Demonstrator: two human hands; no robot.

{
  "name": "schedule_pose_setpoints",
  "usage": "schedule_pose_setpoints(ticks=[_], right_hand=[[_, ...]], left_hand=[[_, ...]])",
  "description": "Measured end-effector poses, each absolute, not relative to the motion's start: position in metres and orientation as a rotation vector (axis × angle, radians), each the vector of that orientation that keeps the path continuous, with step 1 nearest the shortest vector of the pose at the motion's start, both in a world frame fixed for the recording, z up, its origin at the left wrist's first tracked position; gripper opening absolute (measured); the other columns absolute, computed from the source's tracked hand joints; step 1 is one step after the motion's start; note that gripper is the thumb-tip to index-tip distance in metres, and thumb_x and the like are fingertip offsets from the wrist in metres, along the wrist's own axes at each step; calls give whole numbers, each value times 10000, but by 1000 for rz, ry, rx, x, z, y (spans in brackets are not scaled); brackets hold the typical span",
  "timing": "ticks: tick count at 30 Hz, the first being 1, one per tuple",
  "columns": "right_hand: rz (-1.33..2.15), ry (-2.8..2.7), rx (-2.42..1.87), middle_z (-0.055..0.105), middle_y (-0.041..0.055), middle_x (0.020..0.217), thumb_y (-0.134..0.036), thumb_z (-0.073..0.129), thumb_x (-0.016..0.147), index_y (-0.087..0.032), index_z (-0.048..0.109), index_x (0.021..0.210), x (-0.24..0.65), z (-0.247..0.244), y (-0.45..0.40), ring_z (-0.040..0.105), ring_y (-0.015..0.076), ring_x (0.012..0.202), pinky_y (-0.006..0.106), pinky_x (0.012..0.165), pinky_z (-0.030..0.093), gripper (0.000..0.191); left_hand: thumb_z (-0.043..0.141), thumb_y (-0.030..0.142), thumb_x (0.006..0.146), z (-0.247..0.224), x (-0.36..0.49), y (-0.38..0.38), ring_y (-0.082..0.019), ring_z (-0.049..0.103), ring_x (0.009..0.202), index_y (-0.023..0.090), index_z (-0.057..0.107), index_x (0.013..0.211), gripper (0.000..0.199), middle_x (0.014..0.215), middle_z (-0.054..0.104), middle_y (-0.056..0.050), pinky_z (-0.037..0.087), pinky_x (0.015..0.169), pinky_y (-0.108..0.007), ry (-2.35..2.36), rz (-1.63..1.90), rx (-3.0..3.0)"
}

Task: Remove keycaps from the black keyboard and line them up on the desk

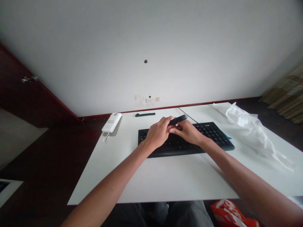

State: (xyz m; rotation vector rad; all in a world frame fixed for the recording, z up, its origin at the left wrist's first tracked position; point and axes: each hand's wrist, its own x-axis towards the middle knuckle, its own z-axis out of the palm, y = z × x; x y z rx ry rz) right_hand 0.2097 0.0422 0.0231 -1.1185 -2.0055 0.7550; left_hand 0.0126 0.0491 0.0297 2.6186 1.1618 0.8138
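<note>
A narrow black object (177, 120) is held in the grip of the left hand (158, 134) above a black keyboard (177, 145) on the white tabletop (170, 178); whether it is also gripped by the right hand (189, 132), just beside, cannot be told. Pale lettering (207, 125) is seen near the keyboard's far right corner, and small print (110, 121) on a white power bank (112, 124); neither of the 2 can be read.

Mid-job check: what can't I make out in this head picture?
All in the head view:
Middle keys of the keyboard: hidden by the left hand and right hand.
One end of the black object: hidden among the hands.
Small print on the white device: too small to read.
Orange bag: cut off by the bottom edge.
</note>
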Motion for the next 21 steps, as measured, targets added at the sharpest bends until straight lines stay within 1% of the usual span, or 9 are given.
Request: schedule_pose_setpoints(ticks=[3,5,6,9,12,14,18,21], right_hand=[[575,-2163,-1142,733,76,1023,-549,707,891,-271,766,1086,217,33,42,663,259,864,399,796,521,345],[512,-2235,-1157,722,70,1064,-503,710,900,-284,775,1060,224,35,44,668,256,914,395,827,516,278],[503,-2277,-1169,720,67,1056,-485,713,900,-285,783,1025,226,35,46,670,256,928,395,838,514,246],[498,-2333,-1224,727,59,1028,-453,728,885,-286,798,974,231,28,51,673,260,944,403,869,515,202],[448,-2338,-1257,745,53,987,-427,706,896,-273,800,941,230,21,55,675,262,946,410,891,511,186],[425,-2342,-1265,755,50,966,-425,675,914,-267,797,917,228,18,56,678,261,947,403,879,512,200],[539,-2275,-1315,774,33,977,-480,665,908,-273,788,920,230,16,58,691,242,899,370,799,529,240],[620,-2164,-1391,790,30,985,-539,655,898,-274,797,913,232,16,65,698,238,866,363,785,537,301]], left_hand=[[433,279,1060,25,-13,64,-220,705,1058,252,515,1359,311,1259,697,-55,555,868,-327,1307,827,2579],[427,311,1062,22,-38,78,-234,719,960,241,552,1312,288,1145,732,-62,545,821,-335,1500,879,2511],[437,328,1058,20,-52,86,-245,719,924,230,575,1278,278,1084,742,-67,536,806,-338,1603,915,2460],[448,361,1049,6,-90,109,-267,714,930,214,615,1223,282,979,754,-76,510,817,-334,1864,1064,2219],[468,376,1034,-14,-115,127,-263,709,969,221,638,1223,298,1007,759,-84,492,828,-310,1939,1202,2008],[499,365,1013,-25,-122,134,-251,710,938,220,657,1193,281,1008,762,-81,484,807,-293,1901,1236,1912],[525,345,992,-35,-125,142,-230,701,982,230,672,1145,242,1069,759,-66,475,813,-269,1822,1306,1772],[529,356,992,-33,-125,143,-227,693,950,228,673,1122,233,1014,755,-61,464,782,-265,1826,1301,1719]])
